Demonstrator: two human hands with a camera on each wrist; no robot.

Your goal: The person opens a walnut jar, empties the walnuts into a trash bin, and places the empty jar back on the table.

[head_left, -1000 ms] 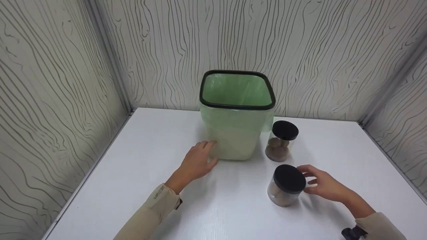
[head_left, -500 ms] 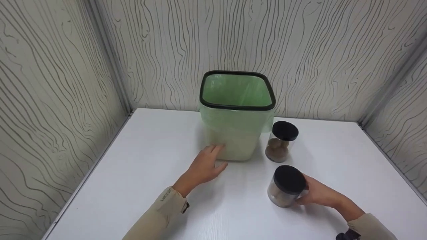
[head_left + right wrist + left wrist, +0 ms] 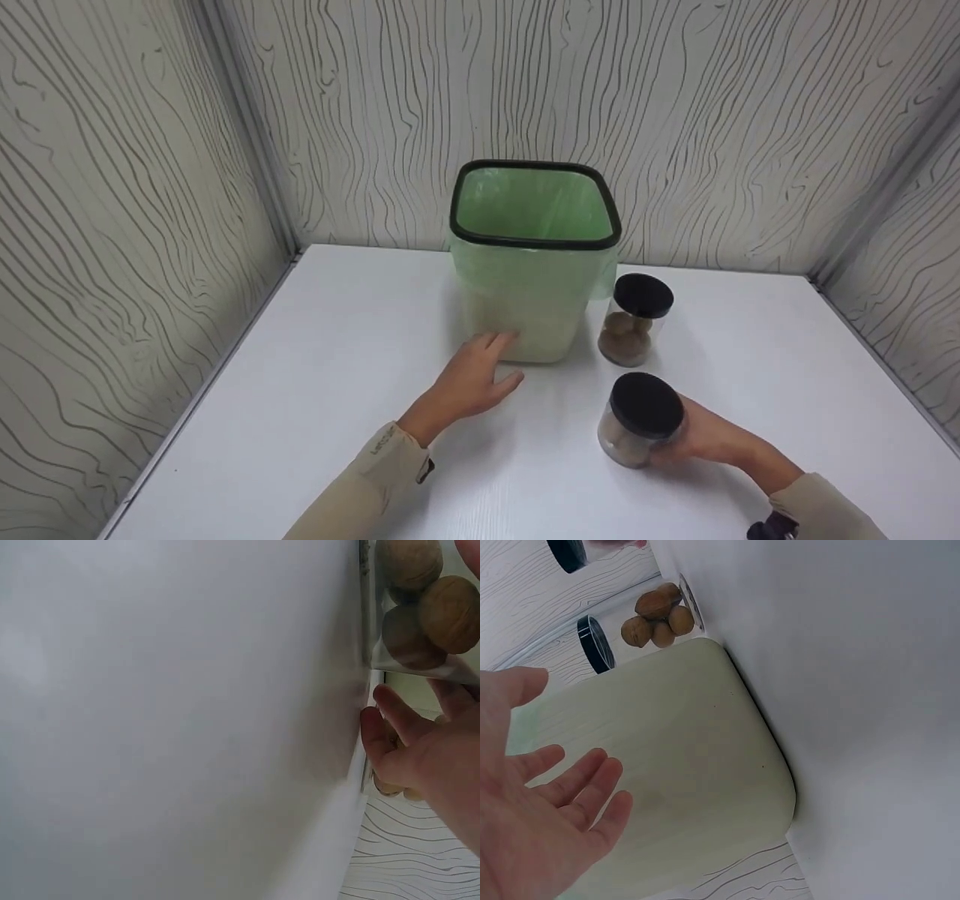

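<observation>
My right hand grips the nearer clear jar from its right side, under the black lid. Brown walnuts show through its wall in the right wrist view, with fingers behind the jar. My left hand is held low in front of a pale green bin, fingers relaxed and spread. Nothing lies in that palm in the left wrist view, where the bin wall is just beyond the fingertips.
A second black-lidded jar of walnuts stands beside the bin's right side. The bin has a black rim and a green liner inside. Wood-patterned panels enclose the white table at the back and sides.
My right hand has closed in from beside the nearer jar and taken hold of it; the jar has shifted slightly left. My left hand has drifted right and toward me along the bin's front.
</observation>
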